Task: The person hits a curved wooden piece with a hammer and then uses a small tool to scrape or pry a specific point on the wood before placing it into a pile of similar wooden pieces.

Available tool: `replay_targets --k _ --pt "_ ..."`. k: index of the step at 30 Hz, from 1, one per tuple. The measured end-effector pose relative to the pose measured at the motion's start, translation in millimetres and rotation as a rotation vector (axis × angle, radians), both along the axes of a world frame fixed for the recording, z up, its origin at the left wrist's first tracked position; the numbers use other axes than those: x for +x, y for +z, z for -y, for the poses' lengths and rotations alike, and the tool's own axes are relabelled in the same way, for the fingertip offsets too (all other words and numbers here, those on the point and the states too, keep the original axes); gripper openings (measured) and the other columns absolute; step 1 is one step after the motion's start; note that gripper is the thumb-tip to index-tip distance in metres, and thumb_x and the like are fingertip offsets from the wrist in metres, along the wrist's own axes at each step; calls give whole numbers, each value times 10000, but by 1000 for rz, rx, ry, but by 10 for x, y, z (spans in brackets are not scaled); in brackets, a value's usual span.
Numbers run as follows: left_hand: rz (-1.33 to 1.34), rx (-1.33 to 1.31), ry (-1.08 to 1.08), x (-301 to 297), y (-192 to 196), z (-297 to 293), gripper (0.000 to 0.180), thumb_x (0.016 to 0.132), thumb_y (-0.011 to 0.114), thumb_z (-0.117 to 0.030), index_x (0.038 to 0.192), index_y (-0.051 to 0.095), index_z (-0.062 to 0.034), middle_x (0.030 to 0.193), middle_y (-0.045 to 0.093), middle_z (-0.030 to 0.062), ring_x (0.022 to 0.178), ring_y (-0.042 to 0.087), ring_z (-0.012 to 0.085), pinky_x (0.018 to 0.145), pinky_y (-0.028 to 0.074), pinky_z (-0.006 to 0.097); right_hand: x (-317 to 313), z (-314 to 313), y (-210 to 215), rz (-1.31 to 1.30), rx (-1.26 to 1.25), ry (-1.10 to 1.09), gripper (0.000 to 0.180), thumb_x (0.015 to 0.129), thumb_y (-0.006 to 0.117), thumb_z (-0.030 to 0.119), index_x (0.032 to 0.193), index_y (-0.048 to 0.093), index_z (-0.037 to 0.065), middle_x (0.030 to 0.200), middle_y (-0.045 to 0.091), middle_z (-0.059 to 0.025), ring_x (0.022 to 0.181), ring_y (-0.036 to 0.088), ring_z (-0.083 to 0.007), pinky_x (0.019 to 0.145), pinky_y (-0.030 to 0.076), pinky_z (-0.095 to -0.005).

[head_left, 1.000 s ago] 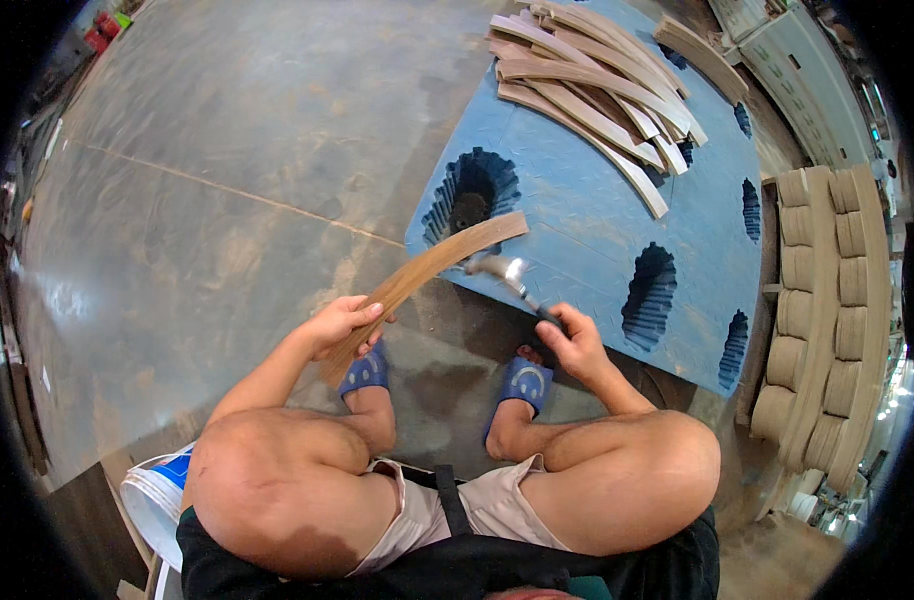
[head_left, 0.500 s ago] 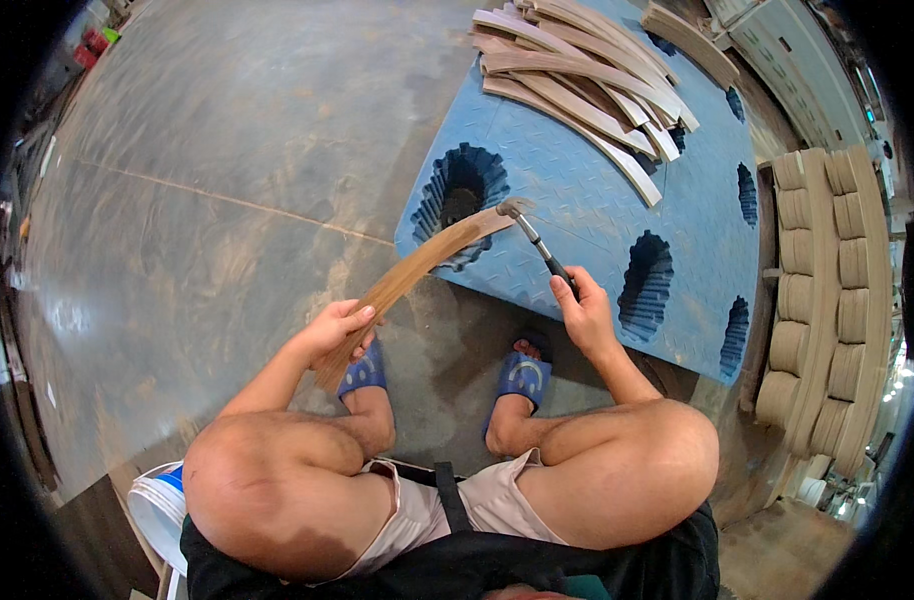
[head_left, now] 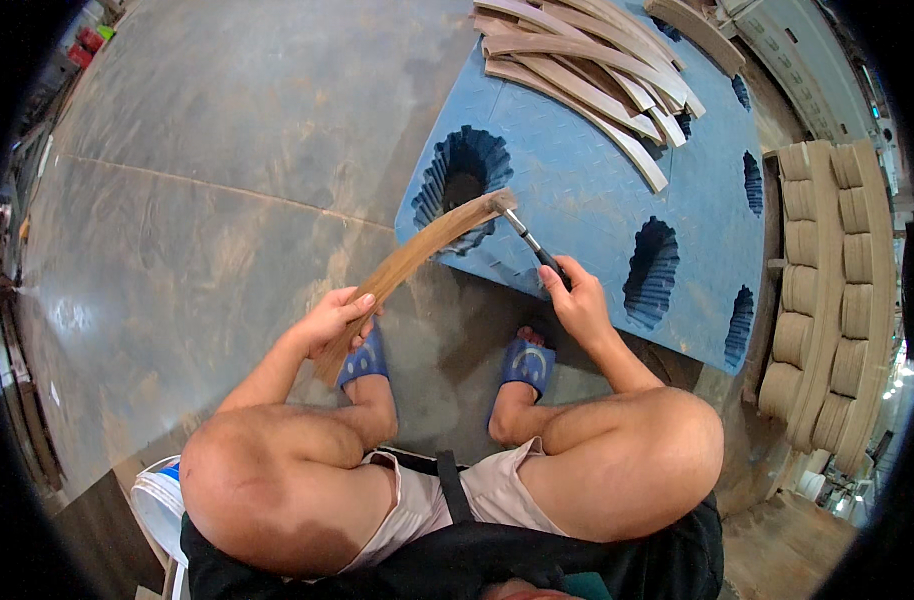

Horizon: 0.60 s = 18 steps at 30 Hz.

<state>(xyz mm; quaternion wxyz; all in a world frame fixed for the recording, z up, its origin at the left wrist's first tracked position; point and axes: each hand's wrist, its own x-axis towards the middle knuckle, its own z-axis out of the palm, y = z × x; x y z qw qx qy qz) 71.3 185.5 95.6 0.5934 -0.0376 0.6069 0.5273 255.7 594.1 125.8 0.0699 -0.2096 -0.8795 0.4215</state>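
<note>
My left hand grips the near end of a curved wooden slat. The slat slants up and to the right, its far end over the blue plastic pallet. My right hand is closed round the black handle of a hammer with a metal shaft. The hammer's head lies at the slat's far end and appears to touch it. Farther back on the pallet lies a loose pile of similar curved slats.
The pallet has several dark ribbed holes, one beside the slat. Stacked curved wooden pieces stand at the right. A white bucket is by my left knee. My feet in blue slippers rest on the grey floor.
The hammer's head has shifted slightly left and up at the slat's far end. My right hand has moved a little with it; my left hand keeps its grip on the slat.
</note>
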Motion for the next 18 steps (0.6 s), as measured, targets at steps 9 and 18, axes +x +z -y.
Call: replay_targets --k 9,18 --pt "-1 1 24 -3 -2 -19 404 1157 659 -455 1200 671 -53 837 671 55 621 616 146 572 533 314 -38 -67 73 48 166 64 302 1072 788 326 1191 782 48 763 735 -146 661 727 -297 632 533 -406" --pt "-9 -29 9 0 10 -13 377 1160 662 -430 1196 669 -55 837 679 61 610 621 147 557 526 310 -65 -130 92 6 129 63 286 1058 795 332 1175 791 70 760 722 -160 654 718 -341 624 527 -427"
